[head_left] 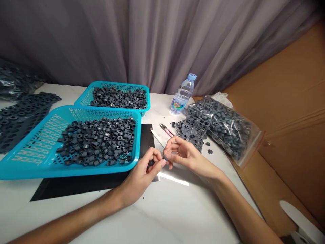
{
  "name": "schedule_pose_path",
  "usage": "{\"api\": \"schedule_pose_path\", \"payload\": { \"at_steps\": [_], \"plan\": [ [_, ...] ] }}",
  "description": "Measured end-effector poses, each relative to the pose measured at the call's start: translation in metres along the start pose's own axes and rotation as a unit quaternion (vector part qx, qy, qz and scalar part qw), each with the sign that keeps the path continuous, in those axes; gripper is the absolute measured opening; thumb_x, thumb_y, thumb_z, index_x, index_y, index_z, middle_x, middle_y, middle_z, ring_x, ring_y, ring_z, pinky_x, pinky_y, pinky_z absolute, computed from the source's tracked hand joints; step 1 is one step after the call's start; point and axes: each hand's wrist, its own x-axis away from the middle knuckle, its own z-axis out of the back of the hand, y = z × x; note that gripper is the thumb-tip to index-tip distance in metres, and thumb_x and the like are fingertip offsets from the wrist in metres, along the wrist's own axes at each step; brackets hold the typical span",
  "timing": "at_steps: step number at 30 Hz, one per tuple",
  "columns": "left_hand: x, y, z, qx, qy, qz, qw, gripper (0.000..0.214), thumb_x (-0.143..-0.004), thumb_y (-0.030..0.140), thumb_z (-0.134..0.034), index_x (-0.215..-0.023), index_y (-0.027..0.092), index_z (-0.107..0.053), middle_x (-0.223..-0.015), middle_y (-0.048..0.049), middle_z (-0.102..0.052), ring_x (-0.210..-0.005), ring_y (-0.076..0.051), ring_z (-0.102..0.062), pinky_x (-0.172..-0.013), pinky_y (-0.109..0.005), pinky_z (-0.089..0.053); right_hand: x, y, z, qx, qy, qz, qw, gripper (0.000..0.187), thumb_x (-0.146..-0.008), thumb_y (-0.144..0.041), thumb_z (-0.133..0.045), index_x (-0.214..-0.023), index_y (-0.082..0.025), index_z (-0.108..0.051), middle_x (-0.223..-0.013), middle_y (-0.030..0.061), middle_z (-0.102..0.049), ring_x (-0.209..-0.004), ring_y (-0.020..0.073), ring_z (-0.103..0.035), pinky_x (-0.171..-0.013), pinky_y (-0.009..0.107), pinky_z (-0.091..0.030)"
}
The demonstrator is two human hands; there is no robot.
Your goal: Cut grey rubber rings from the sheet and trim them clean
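Note:
My left hand [146, 173] is curled closed, with a small dark rubber ring [151, 163] tucked in its fingers. My right hand [181, 154] meets it fingertip to fingertip and pinches another small dark rubber piece [165, 158] between thumb and finger. Both hands hover over the white table [165, 210], just right of the near turquoise basket [33, 162], which holds a heap of the same dark rubber rings [98, 140].
A second turquoise basket [87, 96] of rings stands behind. Black rubber sheets [17, 115] lie at left, a black mat [83, 184] under the near basket. Small scissors [166, 130], a water bottle [182, 95] and a plastic bag of rings [225, 127] sit at right. Brown cardboard [291, 118] borders the table.

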Motion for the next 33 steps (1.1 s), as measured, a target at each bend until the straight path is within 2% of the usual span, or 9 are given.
{"api": "schedule_pose_path", "payload": {
  "at_steps": [6, 10, 15, 20, 27, 33],
  "plan": [
    [0.0015, 0.0013, -0.0002, -0.007, -0.011, 0.0, 1.0, 0.026, -0.109, 0.049, -0.052, -0.1, 0.024, -0.052, -0.097, 0.0, -0.064, -0.087, -0.018, -0.054, -0.072, -0.031, -0.037, 0.0001, 0.0052, 0.0015, -0.019, 0.001, 0.003, 1.0, 0.036, -0.093, -0.032, -0.082, -0.108, -0.021, -0.051, -0.095, 0.0014, -0.069, -0.081, 0.0141, -0.071, -0.076, 0.03, -0.063],
    [0.0028, 0.0003, -0.0001, 0.0, -0.001, 0.006, 1.0, 0.024, -0.107, 0.049, -0.056, -0.109, 0.026, -0.05, -0.099, -0.0008, -0.065, -0.095, -0.02, -0.059, -0.072, -0.031, -0.038, 0.0007, 0.0056, 0.0035, -0.017, -0.002, -0.002, 1.0, 0.038, -0.092, -0.031, -0.083, -0.108, -0.021, -0.05, -0.094, 0.0011, -0.07, -0.079, 0.0138, -0.07, -0.075, 0.029, -0.062],
    [0.0042, 0.0015, 0.0003, -0.049, -0.016, 0.009, 0.999, 0.024, -0.109, 0.049, -0.052, -0.112, 0.025, -0.049, -0.096, 0.0005, -0.065, -0.087, -0.017, -0.057, -0.07, -0.03, -0.037, 0.0013, 0.003, 0.0043, -0.029, -0.012, -0.014, 0.999, 0.038, -0.091, -0.026, -0.084, -0.11, -0.02, -0.051, -0.09, 0.0, -0.071, -0.077, 0.0122, -0.07, -0.072, 0.026, -0.061],
    [0.0069, 0.0048, -0.0004, -0.052, -0.016, -0.011, 0.998, 0.022, -0.11, 0.046, -0.051, -0.115, 0.025, -0.047, -0.098, 0.0016, -0.066, -0.082, -0.014, -0.055, -0.072, -0.028, -0.041, 0.0006, 0.0026, 0.0061, -0.045, -0.011, -0.017, 0.999, 0.037, -0.091, -0.026, -0.084, -0.109, -0.02, -0.052, -0.088, 0.0003, -0.072, -0.073, 0.0124, -0.071, -0.071, 0.026, -0.06],
    [0.0089, 0.0059, -0.0068, -0.094, 0.036, -0.063, 0.993, 0.013, -0.108, 0.035, -0.056, -0.113, 0.026, -0.048, -0.096, 0.0041, -0.062, -0.075, -0.01, -0.058, -0.073, -0.024, -0.046, 0.0016, 0.0036, 0.0049, -0.049, -0.016, -0.02, 0.998, 0.034, -0.093, -0.028, -0.083, -0.109, -0.02, -0.054, -0.09, 0.0016, -0.071, -0.079, 0.0142, -0.068, -0.073, 0.027, -0.057],
    [0.0094, 0.0043, -0.0075, -0.127, 0.068, -0.064, 0.988, 0.012, -0.106, 0.031, -0.059, -0.11, 0.024, -0.05, -0.095, 0.0044, -0.062, -0.068, -0.008, -0.056, -0.068, -0.021, -0.048, 0.0012, 0.0061, 0.0053, -0.026, -0.013, -0.007, 1.0, 0.032, -0.094, -0.03, -0.082, -0.11, -0.019, -0.057, -0.089, 0.0017, -0.07, -0.08, 0.0136, -0.065, -0.076, 0.026, -0.051]
  ]
}}
